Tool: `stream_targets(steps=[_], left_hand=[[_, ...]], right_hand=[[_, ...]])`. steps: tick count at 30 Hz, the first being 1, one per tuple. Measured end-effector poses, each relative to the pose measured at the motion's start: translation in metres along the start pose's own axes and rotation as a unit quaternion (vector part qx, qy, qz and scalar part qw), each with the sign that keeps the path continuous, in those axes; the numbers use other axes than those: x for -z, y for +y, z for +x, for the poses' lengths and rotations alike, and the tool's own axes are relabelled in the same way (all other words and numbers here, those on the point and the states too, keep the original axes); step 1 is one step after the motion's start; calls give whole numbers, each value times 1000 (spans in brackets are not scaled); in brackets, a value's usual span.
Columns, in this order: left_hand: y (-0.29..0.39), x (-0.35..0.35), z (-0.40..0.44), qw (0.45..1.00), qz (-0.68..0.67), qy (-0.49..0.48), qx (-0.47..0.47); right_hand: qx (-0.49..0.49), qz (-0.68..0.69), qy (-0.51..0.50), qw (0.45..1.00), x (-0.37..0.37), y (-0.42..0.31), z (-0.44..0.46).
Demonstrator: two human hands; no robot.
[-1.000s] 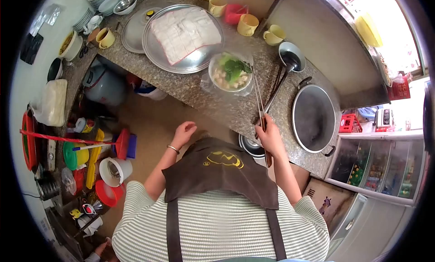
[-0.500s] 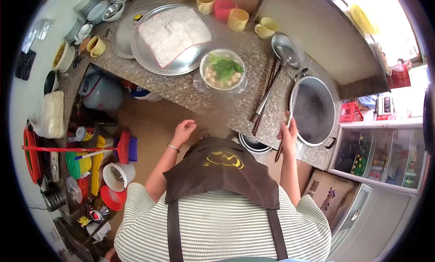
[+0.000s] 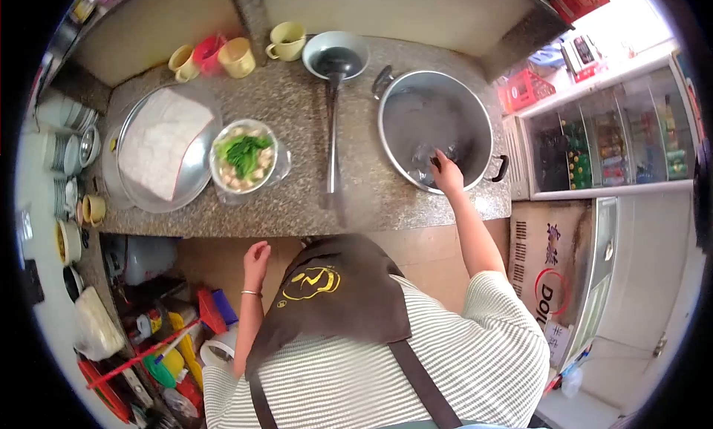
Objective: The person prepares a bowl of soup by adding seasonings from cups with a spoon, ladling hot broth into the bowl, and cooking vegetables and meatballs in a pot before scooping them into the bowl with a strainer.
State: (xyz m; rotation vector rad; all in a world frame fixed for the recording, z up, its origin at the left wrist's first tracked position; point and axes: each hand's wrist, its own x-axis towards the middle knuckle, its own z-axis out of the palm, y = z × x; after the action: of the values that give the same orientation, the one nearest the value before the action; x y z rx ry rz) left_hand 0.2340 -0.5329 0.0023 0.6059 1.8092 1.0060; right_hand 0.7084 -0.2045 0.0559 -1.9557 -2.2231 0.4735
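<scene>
My right hand (image 3: 448, 172) is over the near part of a large steel pot (image 3: 475, 102), its fingers closed on a long-handled utensil (image 3: 436, 162). Only the dark end of the handle shows clearly; its head is lost in the steam and water. Dark, rippling water fills the pot. My left hand (image 3: 257, 263) hangs in front of the counter edge, fingers loosely curled, with nothing visible in it. Left of the pot, a ladle (image 3: 333, 139) rests with its head in a metal bowl (image 3: 358, 56).
A bowl of greens and pale chunks (image 3: 245, 156) stands on the granite counter (image 3: 297, 214). A white cloth (image 3: 162, 139) covers part of a round metal tray (image 3: 197, 178). Several cups, including a yellow mug (image 3: 287, 39), line the back wall. A glass-door cabinet (image 3: 616, 132) stands at right.
My view has turned right and come closer to the pot. My right hand has moved from beside the pot to over it with the utensil. My left hand stays below the counter edge.
</scene>
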Motion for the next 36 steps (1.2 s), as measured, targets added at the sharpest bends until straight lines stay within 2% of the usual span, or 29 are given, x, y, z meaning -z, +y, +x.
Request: stream_targets(steps=[6,7,9,10,14,17,19,22,23,25,27,28,29,31,33,35,36], left_hand=[[38,-39,-4,997,-14,11,71],[38,-45,-4,997,-9,13,77],[38,-58,-3,998,-24,-10,64],[37,-62,-4,997,-21,-10,67],[43,-80,-8,995,-15,6,97],[41,-89,-8,993,-26,11,111],[43,-94,-9,992,-33,18,119],[50,-102,-10,992,-33,31,121],[44,-104,-9,991,-46,29,119],[44,-105,-10,991,-62,31,117],[52,-107,-13,991,-49,32,120],[51,-104,-13,991,-50,35,121],[50,-97,-14,991,-51,37,119],[50,-78,-11,991,-47,41,116],[55,-55,-6,992,1,84,89],[60,-24,3,992,25,120,19],[41,3,16,991,-18,133,28]], right_hand=[[-30,-80,-61,994,10,36,41],[-27,-89,-41,995,4,52,45],[-66,-102,-64,990,16,64,47],[-66,-105,-43,991,11,83,47],[-114,-106,-75,985,33,116,24],[-107,-42,-118,986,37,140,-3],[-106,83,-199,971,43,143,-23],[-252,236,-289,893,39,130,-34],[-319,375,-295,819,58,94,-36],[-394,556,-292,671,51,68,-33],[-418,649,-341,537,26,60,-19],[-431,690,-294,502,13,55,-13],[-432,689,-297,501,9,47,-6],[-423,762,-225,435,8,29,2],[-407,757,-238,452,26,14,3],[-350,780,-225,467,36,11,-1],[-367,771,-225,468,40,13,-2]])
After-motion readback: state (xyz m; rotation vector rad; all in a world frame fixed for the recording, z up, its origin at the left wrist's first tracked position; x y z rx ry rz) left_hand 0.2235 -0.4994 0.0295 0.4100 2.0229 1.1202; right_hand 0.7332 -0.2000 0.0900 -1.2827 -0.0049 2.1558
